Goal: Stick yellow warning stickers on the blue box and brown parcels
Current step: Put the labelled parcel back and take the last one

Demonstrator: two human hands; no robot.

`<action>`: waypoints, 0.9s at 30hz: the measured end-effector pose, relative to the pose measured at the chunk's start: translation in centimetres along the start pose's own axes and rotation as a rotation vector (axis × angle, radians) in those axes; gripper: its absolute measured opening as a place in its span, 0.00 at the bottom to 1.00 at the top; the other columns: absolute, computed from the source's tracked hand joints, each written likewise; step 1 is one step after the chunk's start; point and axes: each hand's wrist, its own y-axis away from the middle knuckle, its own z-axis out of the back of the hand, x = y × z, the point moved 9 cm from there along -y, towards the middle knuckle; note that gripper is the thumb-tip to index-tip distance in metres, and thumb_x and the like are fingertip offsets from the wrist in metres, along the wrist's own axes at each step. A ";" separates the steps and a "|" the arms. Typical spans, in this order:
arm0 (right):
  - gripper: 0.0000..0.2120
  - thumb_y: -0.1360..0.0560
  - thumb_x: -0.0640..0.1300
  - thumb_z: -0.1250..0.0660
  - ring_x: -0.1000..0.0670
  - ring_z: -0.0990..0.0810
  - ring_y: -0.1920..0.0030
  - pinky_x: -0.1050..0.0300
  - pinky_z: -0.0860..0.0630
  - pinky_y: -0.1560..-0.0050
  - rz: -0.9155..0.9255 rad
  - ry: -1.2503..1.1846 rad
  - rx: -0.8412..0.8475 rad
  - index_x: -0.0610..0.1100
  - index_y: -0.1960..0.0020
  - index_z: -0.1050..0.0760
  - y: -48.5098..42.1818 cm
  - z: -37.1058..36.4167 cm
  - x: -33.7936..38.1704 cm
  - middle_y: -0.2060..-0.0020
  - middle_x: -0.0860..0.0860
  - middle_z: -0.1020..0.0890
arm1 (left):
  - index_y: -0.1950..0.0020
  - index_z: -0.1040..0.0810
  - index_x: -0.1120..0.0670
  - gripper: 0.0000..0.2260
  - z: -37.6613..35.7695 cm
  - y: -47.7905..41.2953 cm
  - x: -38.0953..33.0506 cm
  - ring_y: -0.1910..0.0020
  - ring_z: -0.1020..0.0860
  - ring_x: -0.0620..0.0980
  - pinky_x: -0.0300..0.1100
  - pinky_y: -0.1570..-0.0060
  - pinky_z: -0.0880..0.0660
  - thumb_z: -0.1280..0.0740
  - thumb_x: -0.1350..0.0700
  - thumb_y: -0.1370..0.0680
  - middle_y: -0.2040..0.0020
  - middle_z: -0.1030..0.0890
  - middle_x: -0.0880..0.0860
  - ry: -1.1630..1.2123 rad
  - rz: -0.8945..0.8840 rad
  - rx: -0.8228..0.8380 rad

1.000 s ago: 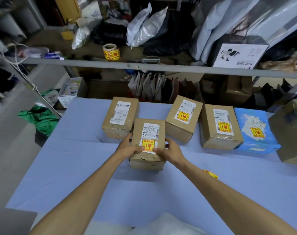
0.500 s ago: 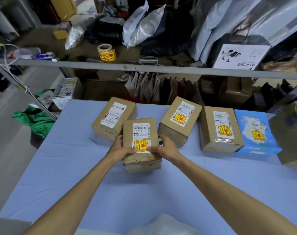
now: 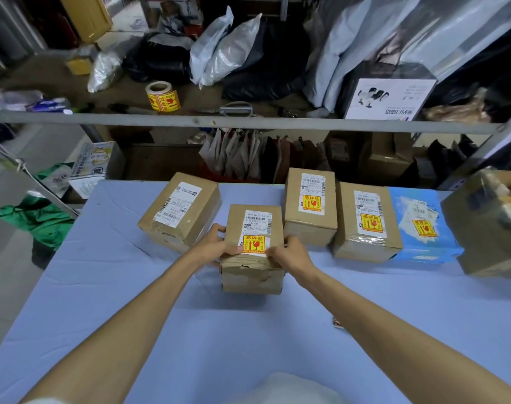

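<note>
Counter (image 3: 126, 301) covered in pale blue cloth. Near parcel (image 3: 250, 279) stands at centre, closer to the person than the rest, short end facing the camera. Yellow sticker (image 3: 254, 243) lies on its top, at the near end of the white shipping label. Left hand (image 3: 218, 244) grips the parcel's left side, fingers curled over the top edge, thumb on top at the sticker's left edge. Right hand (image 3: 289, 252) holds the right side the same way, thumb at the sticker's right edge. Row behind, left to right: left parcel (image 3: 181, 212), turned at an angle, shipping label only; middle parcel (image 3: 309, 225), touching the near parcel's far right corner; right parcel (image 3: 365, 246), just beside it; blue box (image 3: 420, 249), against the right parcel. The last three each carry a yellow sticker on the top face. Open carton (image 3: 487, 228) at the far right end of the counter, just beside the blue box. Small scrap (image 3: 337, 322) on the cloth by the right forearm. On the shelf beyond the counter: sticker roll (image 3: 161, 96) standing upright, scissors (image 3: 236, 108) to its right, grey and black bags behind.
</note>
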 end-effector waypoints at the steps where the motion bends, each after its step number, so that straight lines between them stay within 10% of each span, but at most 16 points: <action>1: 0.09 0.30 0.45 0.30 0.48 0.19 0.48 0.47 0.20 0.45 0.005 0.019 -0.004 0.51 0.54 0.30 0.1 0.2 0.2 0.49 0.50 0.19 | 0.38 0.36 0.49 0.26 0.0 0.0 0.0 0.54 0.21 0.46 0.43 0.63 0.25 0.25 0.54 0.29 0.52 0.19 0.47 0.001 0.010 0.016; 6: 0.13 0.29 0.43 0.29 0.49 0.20 0.48 0.54 0.20 0.49 0.044 0.001 -0.007 0.47 0.47 0.29 -0.6 0.4 1.8 0.45 0.48 0.19 | 0.36 0.35 0.50 0.25 1.0 -0.5 -1.3 0.54 0.22 0.44 0.40 0.65 0.26 0.26 0.57 0.28 0.49 0.20 0.48 0.054 -0.042 -0.036; 18: 0.22 0.30 0.39 0.26 0.45 0.20 0.45 0.49 0.22 0.43 0.158 0.072 -0.059 0.38 0.37 0.27 -5.8 1.5 6.3 0.43 0.43 0.19 | 0.27 0.39 0.56 0.33 2.4 -6.3 -5.4 0.32 0.31 0.52 0.45 0.35 0.34 0.28 0.65 0.27 0.29 0.30 0.54 0.110 -0.168 -0.173; 27: 0.11 0.31 0.41 0.28 0.44 0.21 0.52 0.50 0.21 0.54 0.223 0.586 -0.310 0.39 0.49 0.22 -8.2 4.7 7.4 0.52 0.43 0.18 | 0.26 0.41 0.52 0.31 1.8 -8.2 -4.9 0.38 0.27 0.52 0.42 0.51 0.24 0.31 0.64 0.25 0.32 0.29 0.54 -0.009 -0.193 -0.163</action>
